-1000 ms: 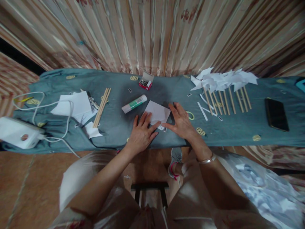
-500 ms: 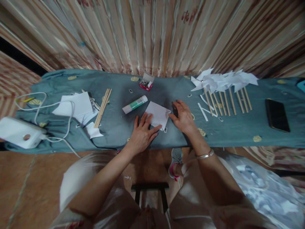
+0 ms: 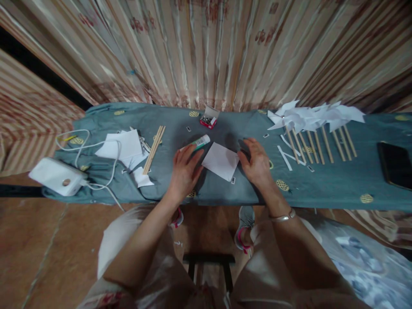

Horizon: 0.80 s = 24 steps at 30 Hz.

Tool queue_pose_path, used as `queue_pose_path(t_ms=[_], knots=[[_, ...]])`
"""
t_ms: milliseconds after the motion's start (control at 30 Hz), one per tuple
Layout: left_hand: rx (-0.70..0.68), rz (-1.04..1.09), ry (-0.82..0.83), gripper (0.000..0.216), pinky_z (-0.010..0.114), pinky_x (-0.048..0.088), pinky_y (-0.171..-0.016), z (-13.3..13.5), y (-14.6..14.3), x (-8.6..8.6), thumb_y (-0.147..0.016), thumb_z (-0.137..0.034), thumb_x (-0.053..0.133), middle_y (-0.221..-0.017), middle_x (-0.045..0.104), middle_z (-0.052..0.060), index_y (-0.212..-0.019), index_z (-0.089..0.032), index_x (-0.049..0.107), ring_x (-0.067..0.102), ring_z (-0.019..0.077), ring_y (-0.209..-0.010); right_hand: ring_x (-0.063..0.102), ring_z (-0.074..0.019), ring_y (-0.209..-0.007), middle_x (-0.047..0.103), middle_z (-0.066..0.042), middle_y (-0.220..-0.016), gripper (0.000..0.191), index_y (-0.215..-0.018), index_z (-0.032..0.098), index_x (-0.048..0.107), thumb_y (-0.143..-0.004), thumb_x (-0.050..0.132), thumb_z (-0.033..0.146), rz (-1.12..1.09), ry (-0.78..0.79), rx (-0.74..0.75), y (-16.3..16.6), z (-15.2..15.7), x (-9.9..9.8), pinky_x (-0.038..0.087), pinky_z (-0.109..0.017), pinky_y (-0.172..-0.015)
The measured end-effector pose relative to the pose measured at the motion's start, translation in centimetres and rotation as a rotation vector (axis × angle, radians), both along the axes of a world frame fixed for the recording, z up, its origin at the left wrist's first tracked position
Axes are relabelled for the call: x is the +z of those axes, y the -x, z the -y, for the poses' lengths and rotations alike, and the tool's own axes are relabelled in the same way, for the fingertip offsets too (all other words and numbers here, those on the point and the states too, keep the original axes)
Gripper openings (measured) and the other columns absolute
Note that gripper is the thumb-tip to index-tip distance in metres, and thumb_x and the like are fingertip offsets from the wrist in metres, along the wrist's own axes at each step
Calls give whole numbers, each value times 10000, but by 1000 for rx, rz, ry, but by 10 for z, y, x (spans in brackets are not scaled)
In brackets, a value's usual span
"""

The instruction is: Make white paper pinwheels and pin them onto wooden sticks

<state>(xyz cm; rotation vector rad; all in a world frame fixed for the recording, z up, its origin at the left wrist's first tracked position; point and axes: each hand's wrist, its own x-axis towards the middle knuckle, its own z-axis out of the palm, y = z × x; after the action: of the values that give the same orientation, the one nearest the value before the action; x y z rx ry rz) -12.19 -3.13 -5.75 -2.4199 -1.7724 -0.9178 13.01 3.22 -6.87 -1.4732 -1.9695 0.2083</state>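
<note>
Paper, white and squarish, lies flat on the tablecloth between my half-curled left hand and my loosely spread, empty right hand. The glue stick slants away rightward from under the left hand, the nearer one; from afar, I can't make out whether it's gripped.

A square of white paper lies on the cloth-covered surface. The left hand covers one end of a glue stick, its hold unclear; the right hand is at the paper's right corner. Beyond sits an open red box, with wooden sticks leftward, white pinwheels rightward.
</note>
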Motion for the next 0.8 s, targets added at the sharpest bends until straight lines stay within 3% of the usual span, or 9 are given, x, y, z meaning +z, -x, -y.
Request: queue_pose_path(t_ms=[200, 367, 600, 700, 800], knots=[[253, 107, 91, 506, 501, 482, -1047, -30, 28, -5, -806, -214, 719, -1275, 652, 143, -1294, -135, 610, 585, 333, -1199, 542, -326, -1326, 618, -194, -1380, 420, -1289, 135, 610, -904, 526, 281, -94, -8, 44, 9, -3, -1, 415, -568, -1131], [258, 224, 183, 376, 468, 497, -1010, -40, 27, -9, -793, -176, 699, -1138, 709, 123, -1168, -152, 681, 632, 306, -1102, 570, -335, -1301, 639, -230, -1338, 413, -1241, 89, 648, -888, 537, 272, -140, -23, 57, 12, -4, -3, 436, -546, -1126], [276, 506, 224, 279, 378, 498, -908, -40, 22, -1, -771, -235, 686, -1009, 731, 82, -1033, -151, 734, 654, 250, -962, 620, -314, -1243, 691, -176, -1284, 355, -1175, 152, 694, -896, 530, 298, -270, -23, 52, 20, 5, 6, 472, -544, -1085], [225, 818, 282, 276, 299, 484, -760, -36, 10, 8, -740, -306, 719, -871, 711, 31, -967, -151, 745, 624, 185, -789, 702, -275, -1039, 750, -124, -1147, 303, -1085, 194, 726, -871, 580, 352, -472, 94, 62, 30, 12, 12, 575, -474, -909], [94, 1132, 421, 354, 273, 471, -715, -29, -7, 19, -674, -396, 804, -801, 708, 9, -926, -151, 763, 595, 151, -722, 717, -221, -844, 779, -66, -1003, 286, -968, 233, 743, -789, 709, 453, -792, 384, 141, 42, 18, 18, 600, -395, -778]])
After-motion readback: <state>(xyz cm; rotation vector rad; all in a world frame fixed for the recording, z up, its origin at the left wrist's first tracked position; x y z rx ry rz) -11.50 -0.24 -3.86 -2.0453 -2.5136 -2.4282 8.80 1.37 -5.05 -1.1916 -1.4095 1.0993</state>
